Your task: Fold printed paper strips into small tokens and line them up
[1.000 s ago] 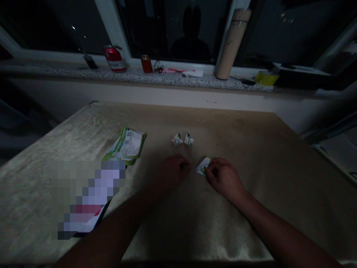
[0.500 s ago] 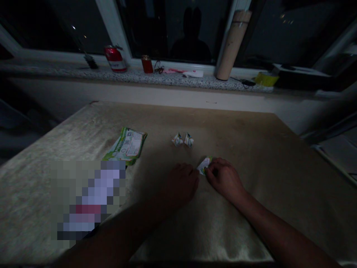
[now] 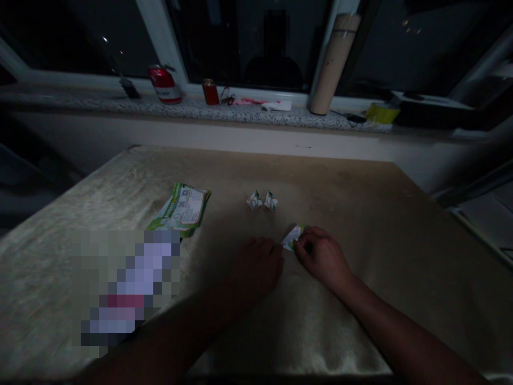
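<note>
My right hand (image 3: pixel 323 251) pinches the right end of a small green and white wrapper (image 3: pixel 292 238), which lies on the cloth-covered table and looks folded to a pointed shape. Palm down on the left side, my left hand (image 3: pixel 258 264) is closed, with its curled fingertips at the wrapper's left tip. It is dark there, and the thumb is mostly hidden. Beyond the hands, two small folded wrapper pieces, a left one (image 3: pixel 254 201) and a right one (image 3: pixel 270 201), stand side by side.
A green and white pouch (image 3: pixel 184 208) lies flat on the left of the table, with a blurred-out object (image 3: pixel 136 283) in front of it. Along the stone windowsill (image 3: pixel 192 111) stand a red can (image 3: pixel 164 85), a red jar (image 3: pixel 210 92), a tall tan cylinder (image 3: pixel 336 64) and yellow tape (image 3: pixel 382 113).
Both hands and the wrapper keep nearly the same place. The whole view has shifted by only a few pixels.
</note>
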Demonstrator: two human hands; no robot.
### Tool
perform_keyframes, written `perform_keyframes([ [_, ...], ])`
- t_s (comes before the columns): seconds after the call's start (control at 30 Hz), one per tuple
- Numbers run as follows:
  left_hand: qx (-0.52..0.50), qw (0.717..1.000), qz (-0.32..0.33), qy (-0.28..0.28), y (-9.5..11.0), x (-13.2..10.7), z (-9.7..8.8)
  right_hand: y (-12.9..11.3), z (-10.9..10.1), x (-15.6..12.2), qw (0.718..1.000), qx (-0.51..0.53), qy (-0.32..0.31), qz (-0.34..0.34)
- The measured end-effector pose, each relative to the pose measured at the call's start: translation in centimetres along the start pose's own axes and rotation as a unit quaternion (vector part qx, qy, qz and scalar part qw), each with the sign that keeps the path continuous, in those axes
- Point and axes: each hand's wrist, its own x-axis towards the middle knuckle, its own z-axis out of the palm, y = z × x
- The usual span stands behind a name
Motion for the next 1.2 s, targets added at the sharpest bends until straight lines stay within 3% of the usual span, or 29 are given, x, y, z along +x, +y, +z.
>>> perform_keyframes([
  [0.57,0.011,1.000,0.015,-0.009,0.2,0.3,0.3,0.1,0.0,0.0,1.000,-0.007,-0.003,0.001],
  [1.2,-0.005,0.999,-0.018,-0.050,-0.1,0.0,-0.9,0.0,-0.1,0.1,1.000,-0.017,-0.014,0.011],
])
